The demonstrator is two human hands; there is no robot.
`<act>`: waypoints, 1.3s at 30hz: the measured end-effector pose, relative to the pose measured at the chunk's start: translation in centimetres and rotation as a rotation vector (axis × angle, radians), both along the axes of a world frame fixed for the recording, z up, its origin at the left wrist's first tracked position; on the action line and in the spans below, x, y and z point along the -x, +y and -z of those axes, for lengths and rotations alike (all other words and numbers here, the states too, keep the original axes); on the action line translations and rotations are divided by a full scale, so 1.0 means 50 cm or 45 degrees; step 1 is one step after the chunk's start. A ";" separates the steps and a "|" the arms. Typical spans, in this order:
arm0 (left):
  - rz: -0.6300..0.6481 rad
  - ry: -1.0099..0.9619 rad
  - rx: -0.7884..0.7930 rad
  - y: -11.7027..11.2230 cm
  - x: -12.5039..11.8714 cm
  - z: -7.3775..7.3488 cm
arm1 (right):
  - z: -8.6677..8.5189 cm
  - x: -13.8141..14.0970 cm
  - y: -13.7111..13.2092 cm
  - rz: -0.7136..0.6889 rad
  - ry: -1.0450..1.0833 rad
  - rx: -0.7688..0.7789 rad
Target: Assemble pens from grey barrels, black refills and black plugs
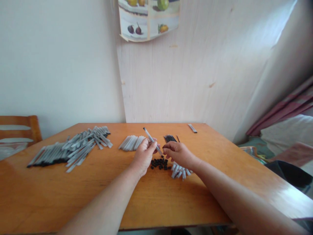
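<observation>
My left hand point(144, 152) is closed around a pen point(149, 134) with a clear whitish barrel. The pen slants, its black end up to the left and its lower end near my right fingertips. My right hand point(179, 152) has its fingers curled and thumb close to the index finger; whatever is between them, if anything, is too small to make out. Below both hands lies a pile of small black plugs point(160, 164). Short whitish pieces point(180, 171) lie heaped under my right wrist. Behind my right hand is a row of dark thin refills point(170, 138).
A large heap of clear pens with black ends point(73, 148) covers the table's left side. A row of whitish tubes point(131, 143) lies left of my left hand. Several pens point(192, 128) lie at the back right. The wooden table point(97, 195) meets the wall behind.
</observation>
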State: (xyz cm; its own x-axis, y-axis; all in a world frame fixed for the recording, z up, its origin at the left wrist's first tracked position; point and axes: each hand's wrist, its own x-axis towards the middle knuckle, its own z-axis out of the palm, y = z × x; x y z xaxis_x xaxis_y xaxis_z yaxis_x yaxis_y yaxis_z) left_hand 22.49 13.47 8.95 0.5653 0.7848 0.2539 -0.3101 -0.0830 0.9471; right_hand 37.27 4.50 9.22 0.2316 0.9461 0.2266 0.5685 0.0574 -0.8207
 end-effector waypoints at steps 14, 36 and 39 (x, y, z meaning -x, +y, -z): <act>-0.049 0.233 -0.282 0.003 0.001 0.004 | -0.010 -0.031 0.000 0.134 0.059 -0.193; -0.100 0.450 -0.788 0.038 -0.001 0.033 | -0.014 -0.034 -0.002 0.153 0.115 -0.331; -0.247 0.598 -1.059 0.045 0.005 0.034 | -0.020 -0.034 -0.006 0.132 0.138 -0.360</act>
State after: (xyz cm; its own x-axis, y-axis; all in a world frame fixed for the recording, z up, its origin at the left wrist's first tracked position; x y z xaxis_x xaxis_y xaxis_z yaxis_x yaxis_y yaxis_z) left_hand 22.26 15.71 7.26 0.6303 0.5471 0.5509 0.1735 -0.7908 0.5870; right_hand 38.97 4.18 10.22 0.3605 0.8193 0.4458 0.4937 0.2379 -0.8365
